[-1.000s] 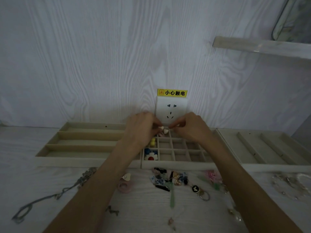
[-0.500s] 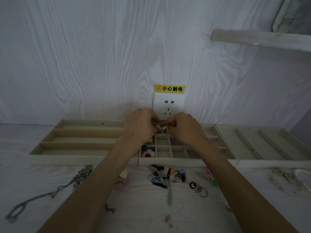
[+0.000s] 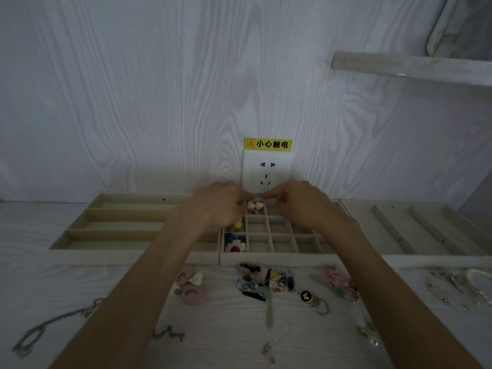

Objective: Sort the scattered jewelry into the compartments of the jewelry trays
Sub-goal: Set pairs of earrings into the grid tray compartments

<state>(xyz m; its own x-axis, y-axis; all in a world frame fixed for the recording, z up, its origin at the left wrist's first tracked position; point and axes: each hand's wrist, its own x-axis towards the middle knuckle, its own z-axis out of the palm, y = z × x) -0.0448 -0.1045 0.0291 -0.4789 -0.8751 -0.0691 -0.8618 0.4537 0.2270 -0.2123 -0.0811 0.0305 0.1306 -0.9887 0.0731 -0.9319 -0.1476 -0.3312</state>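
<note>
Head view: I'm seeing the heart earrings sitting in a far-row cell of the grid tray. I'm judging them light, hard, slick and easy to drop, so I'm pinching at the edges. Left hand and right hand are curling on either side; can't tell whether they're pinching them. Scattered jewelry is lying on the worktop.

grid tray between slotted trays | loose jewelry before it | socket behind
</note>
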